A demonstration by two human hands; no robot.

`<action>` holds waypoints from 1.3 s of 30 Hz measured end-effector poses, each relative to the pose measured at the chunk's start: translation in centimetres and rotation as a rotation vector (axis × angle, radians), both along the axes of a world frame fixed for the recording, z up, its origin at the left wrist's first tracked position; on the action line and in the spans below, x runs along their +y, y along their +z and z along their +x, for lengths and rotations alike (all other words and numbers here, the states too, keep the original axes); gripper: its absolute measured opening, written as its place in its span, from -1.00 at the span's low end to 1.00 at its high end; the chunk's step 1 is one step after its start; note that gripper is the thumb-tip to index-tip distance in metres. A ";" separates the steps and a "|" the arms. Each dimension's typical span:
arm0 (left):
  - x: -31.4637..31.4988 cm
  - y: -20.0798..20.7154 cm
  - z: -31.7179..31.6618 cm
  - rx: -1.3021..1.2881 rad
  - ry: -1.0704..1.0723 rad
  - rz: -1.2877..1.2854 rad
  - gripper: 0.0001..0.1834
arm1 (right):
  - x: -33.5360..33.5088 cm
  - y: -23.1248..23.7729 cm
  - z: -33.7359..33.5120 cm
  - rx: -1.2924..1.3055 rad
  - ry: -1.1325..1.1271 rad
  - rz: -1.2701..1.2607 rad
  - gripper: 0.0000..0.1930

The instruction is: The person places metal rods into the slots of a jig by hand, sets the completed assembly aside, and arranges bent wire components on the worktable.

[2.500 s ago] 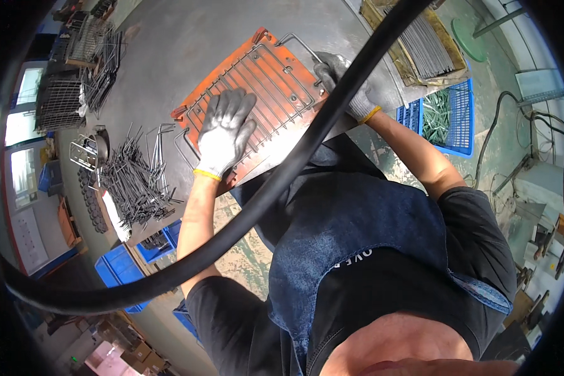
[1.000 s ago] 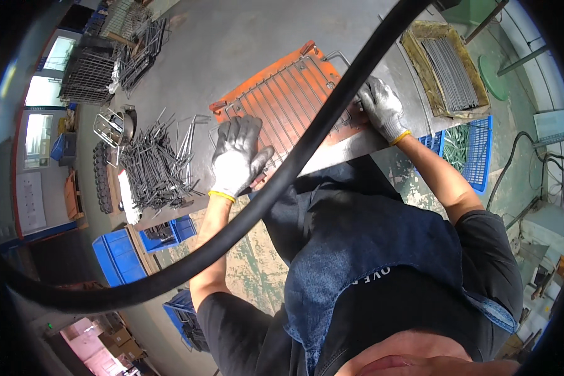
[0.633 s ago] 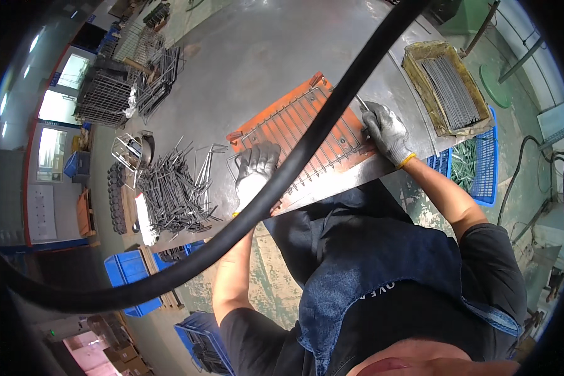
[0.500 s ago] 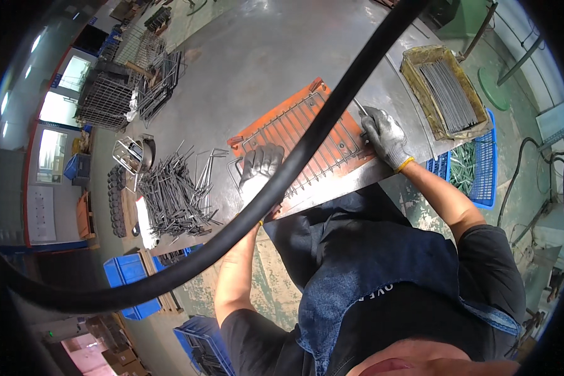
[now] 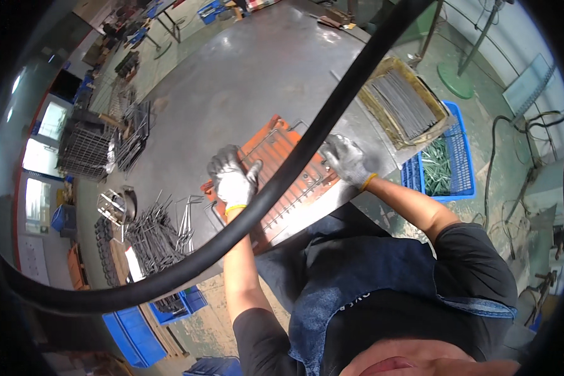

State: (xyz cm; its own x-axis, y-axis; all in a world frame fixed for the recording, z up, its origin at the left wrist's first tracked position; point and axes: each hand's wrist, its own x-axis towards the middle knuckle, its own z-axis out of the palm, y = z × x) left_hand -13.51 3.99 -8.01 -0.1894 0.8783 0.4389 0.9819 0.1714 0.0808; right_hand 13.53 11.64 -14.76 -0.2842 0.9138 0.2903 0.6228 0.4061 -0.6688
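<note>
An orange jig plate (image 5: 266, 135) lies at the table's near edge with a grid of thin metal rods (image 5: 279, 153) set across it. My left hand (image 5: 232, 178), in a grey-white glove, rests on the plate's left side with fingers and thumb apart. At the plate's right edge is my right hand (image 5: 348, 161), gloved too, its fingers curled toward the rod ends. The cable partly covers those fingertips, so what they grip cannot be made out. A bent wire handle (image 5: 214, 216) sticks out at the plate's lower left.
A thick black cable (image 5: 301, 156) crosses the view diagonally. Cut rods fill a yellowish tray (image 5: 388, 135) on the right, above a blue basket (image 5: 460, 150) of green pieces. Loose bent rods (image 5: 160, 241) lie at left, with wire racks (image 5: 84, 147) beyond on the metal table (image 5: 232, 81).
The view has shifted. My left hand has moved up onto the plate's left side with its fingers spread. My right hand has come in to the plate's right edge; the thin rod at it no longer shows.
</note>
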 end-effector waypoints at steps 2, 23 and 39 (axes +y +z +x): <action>1.5 -0.2 -0.8 -0.033 0.116 -0.154 -0.39 | -0.2 1.2 0.0 0.024 0.022 -0.014 -0.63; 3.9 4.6 5.4 -0.960 -0.161 0.437 -0.74 | 1.1 4.7 2.9 0.389 0.114 -0.189 -0.55; -8.5 5.4 13.1 -1.063 -0.266 0.326 -0.37 | 0.3 5.9 6.2 0.093 0.197 0.247 -0.78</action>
State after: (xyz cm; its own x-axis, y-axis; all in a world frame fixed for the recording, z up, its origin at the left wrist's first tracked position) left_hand -0.37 -4.49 -2.59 -0.4264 0.8198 0.3823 0.3921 -0.2133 0.8948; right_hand 19.74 11.98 -8.87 -0.4104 0.7428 0.5290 0.4571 0.6695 -0.5855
